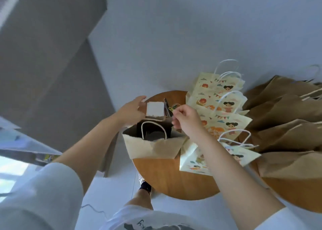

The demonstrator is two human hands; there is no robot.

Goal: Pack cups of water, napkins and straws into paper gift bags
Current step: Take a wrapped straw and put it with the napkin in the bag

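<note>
An open brown paper gift bag [153, 148] stands on the round wooden table [167, 179], its twine handle flopped over the mouth. Something dark and round sits inside; I cannot tell what it is. My left hand [131, 112] holds the bag's far rim, beside a white stack of napkins [155, 110] that lies just behind the bag. My right hand [186, 121] is curled at the bag's right rim, fingers pinched on something thin near dark straws [167, 108]. What it pinches is too small to tell.
Several cream printed gift bags [219, 107] with white handles lie overlapped right of the open bag, one flat at the front [191, 160]. Plain brown bags [285, 125] are piled at the far right. Pale floor surrounds the table; my leg and shoe are below it.
</note>
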